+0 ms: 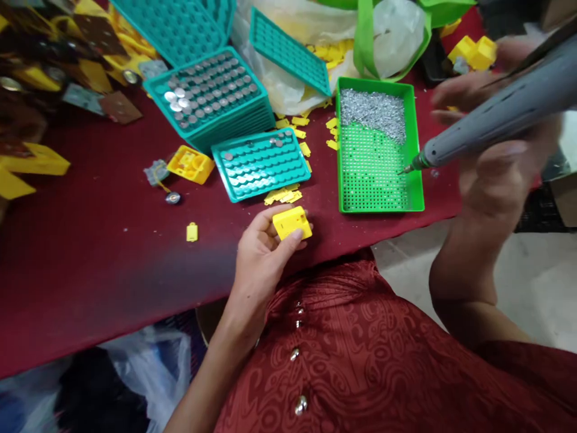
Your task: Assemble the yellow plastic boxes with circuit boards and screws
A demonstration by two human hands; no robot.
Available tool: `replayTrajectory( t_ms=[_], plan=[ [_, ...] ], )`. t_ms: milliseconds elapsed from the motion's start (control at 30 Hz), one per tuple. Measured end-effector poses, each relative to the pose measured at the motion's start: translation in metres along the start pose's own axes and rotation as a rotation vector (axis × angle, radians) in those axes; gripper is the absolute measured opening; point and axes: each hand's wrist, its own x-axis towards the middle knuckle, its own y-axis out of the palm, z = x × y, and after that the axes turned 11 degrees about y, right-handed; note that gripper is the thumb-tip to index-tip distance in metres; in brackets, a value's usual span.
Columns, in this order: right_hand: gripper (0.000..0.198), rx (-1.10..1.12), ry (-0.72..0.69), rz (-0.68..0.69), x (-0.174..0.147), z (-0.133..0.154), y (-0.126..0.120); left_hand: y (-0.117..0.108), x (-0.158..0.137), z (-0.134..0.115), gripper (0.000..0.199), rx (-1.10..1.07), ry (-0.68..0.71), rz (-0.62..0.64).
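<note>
Pinching yellow casing [288, 221]: left hand [261, 248]. Right hand [505, 174], apart at two o'clock, holding grey screwdriver [491, 117]. Casing likely light, stiff, slick; best held by side walls.

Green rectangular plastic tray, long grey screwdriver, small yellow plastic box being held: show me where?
Green rectangular plastic tray [415, 189], head view: right wall.
Long grey screwdriver [498, 111], head view: middle of its body.
Small yellow plastic box [288, 220], head view: upturned face.
</note>
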Motion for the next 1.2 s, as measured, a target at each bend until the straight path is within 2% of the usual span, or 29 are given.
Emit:
replayTrajectory(
  t_ms=[67,100,200,333,400,700,867,933,1200],
  plan=[
    [0.073,0.137,-0.154,-0.03,0.006,-0.003,0.003,0.002,-0.001,-0.001,0.056,0.014,-0.005,-0.005],
    [0.068,0.174,-0.185,-0.042,0.006,-0.005,0.006,0.004,-0.001,-0.002,0.056,0.02,-0.008,-0.01],
    [0.072,0.139,-0.116,-0.125,0.0,-0.011,0.019,0.009,-0.001,-0.003,0.056,0.028,-0.024,-0.018],
    [0.088,-0.093,-0.026,-0.331,-0.01,-0.021,0.029,0.015,0.001,-0.004,0.055,0.029,-0.042,-0.005],
    [0.089,-0.13,-0.019,-0.383,-0.011,-0.027,0.03,0.017,0.001,-0.004,0.053,0.035,-0.044,-0.006],
    [0.075,0.013,-0.071,-0.38,-0.01,-0.035,0.034,0.021,0.002,-0.002,0.05,-0.011,-0.038,-0.036],
    [0.06,0.23,-0.274,-0.39,-0.001,-0.045,0.039,0.021,0.003,-0.004,0.049,-0.029,-0.034,-0.035],
    [0.055,0.254,-0.286,-0.383,0.0,-0.048,0.038,0.021,0.003,-0.005,0.047,-0.031,-0.03,-0.029],
    [0.059,0.333,-0.295,-0.405,0.0,-0.049,0.044,0.023,0.0,-0.007,0.046,-0.023,-0.05,-0.045]
  ],
)
